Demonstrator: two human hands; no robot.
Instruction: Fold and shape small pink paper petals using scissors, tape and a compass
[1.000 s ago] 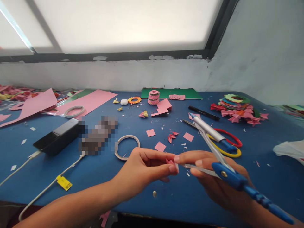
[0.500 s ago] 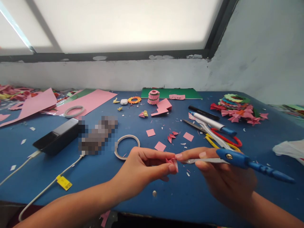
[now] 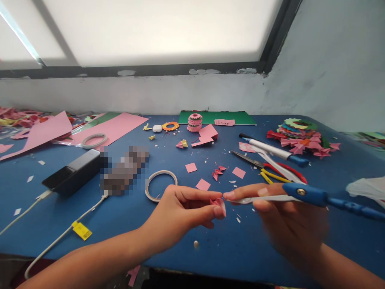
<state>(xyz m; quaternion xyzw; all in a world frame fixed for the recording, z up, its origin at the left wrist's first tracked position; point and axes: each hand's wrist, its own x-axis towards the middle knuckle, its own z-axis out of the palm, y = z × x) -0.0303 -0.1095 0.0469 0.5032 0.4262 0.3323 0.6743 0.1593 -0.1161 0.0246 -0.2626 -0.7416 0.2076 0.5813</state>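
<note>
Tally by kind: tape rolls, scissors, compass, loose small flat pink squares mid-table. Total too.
Tape rolls: 2
Scissors: 1
Compass, in the right hand: 1
Pink squares: 3
Total: 7

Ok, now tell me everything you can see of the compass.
The compass is held sideways by the right hand, legs spread. Its blue, plastic-looking head carries a metal screw, and a ridged blue handle points right. Both legs look pale grey: one is gripped, its tip near the folded pink paper; the other slants away, carrying a silvery pen with blue ends.
</note>
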